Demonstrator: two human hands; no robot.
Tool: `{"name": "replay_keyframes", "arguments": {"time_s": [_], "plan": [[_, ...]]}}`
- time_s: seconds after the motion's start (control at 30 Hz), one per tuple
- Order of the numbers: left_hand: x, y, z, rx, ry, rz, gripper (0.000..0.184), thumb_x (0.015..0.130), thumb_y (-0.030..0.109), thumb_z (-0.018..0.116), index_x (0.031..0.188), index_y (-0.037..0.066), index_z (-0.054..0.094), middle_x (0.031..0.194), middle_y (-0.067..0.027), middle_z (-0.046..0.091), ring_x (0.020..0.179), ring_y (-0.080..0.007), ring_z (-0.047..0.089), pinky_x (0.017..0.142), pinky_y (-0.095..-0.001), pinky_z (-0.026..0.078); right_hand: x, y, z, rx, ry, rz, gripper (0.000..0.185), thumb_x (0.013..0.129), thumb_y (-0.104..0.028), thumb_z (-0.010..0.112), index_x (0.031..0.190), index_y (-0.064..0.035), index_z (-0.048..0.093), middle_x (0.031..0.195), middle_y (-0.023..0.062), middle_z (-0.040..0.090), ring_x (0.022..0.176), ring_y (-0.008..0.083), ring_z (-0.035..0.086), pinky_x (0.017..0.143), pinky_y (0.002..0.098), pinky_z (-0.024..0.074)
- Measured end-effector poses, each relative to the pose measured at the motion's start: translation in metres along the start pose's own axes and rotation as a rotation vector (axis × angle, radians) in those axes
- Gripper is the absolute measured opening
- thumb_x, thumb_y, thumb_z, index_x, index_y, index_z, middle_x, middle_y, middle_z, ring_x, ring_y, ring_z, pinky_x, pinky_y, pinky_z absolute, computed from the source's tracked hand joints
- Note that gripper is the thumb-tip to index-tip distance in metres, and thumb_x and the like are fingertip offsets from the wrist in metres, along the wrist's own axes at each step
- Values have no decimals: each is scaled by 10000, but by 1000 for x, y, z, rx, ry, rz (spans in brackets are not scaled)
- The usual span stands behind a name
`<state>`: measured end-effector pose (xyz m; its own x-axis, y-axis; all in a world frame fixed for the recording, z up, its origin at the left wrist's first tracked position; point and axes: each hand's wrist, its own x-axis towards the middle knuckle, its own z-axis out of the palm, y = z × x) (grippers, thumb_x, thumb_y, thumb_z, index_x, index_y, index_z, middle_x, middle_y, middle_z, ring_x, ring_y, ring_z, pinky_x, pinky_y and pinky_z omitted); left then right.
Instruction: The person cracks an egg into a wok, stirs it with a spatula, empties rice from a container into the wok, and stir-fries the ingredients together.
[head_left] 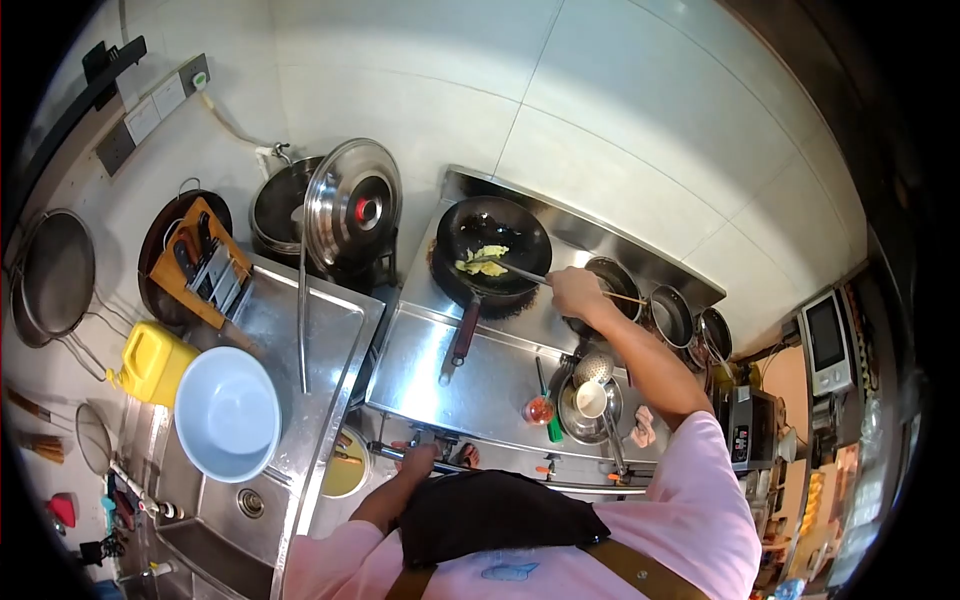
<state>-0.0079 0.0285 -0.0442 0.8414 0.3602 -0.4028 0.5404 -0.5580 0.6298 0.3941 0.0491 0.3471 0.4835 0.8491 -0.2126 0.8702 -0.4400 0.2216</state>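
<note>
My right hand (577,295) is closed round the handle of a metal spatula (522,273), which reaches left into a black wok (518,220) on the stove. The spatula's end touches a small heap of yellow-green food (484,261) in the wok. The wok's dark handle (466,330) points toward me, with no hand on it. Low at the stove's front edge, my left hand (418,459) is beside the front rail and the knobs. Its fingers are too small and partly hidden to tell what they hold.
Left of the stove stand a large pot with a steel lid (345,210), a knife block (205,262), a yellow jug (158,362) and a blue basin (228,414) by the sink. Several pans (671,317) line the right back; a strainer ladle (594,368) and bowls lie at the front right.
</note>
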Motion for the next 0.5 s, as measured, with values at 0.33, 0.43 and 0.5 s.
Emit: {"name": "replay_keyframes", "arguments": {"time_s": [0.33,0.43,0.5], "plan": [[1,2,2,44,26,40,217,841,106,591,1036,70,678,1017,-194,666,961,-369,645,818,-465,506,-26,20,6,42,52,57,401,772,-114,572,1149,-168,701,922,195,702,878,379,683,772,463,548],[4,-2,6,45,47,81,216,829,106,608,1029,67,681,999,-193,672,968,-367,645,819,-460,505,-31,25,20,21,68,19,366,783,-114,568,1116,-169,713,913,187,703,867,379,683,773,472,546],[6,-8,9,50,32,91,224,819,107,622,1031,65,681,1000,-194,675,975,-366,646,821,-455,505,-28,25,28,-9,43,66,335,792,-114,570,1091,-155,717,915,183,702,871,375,682,778,470,544]]}}
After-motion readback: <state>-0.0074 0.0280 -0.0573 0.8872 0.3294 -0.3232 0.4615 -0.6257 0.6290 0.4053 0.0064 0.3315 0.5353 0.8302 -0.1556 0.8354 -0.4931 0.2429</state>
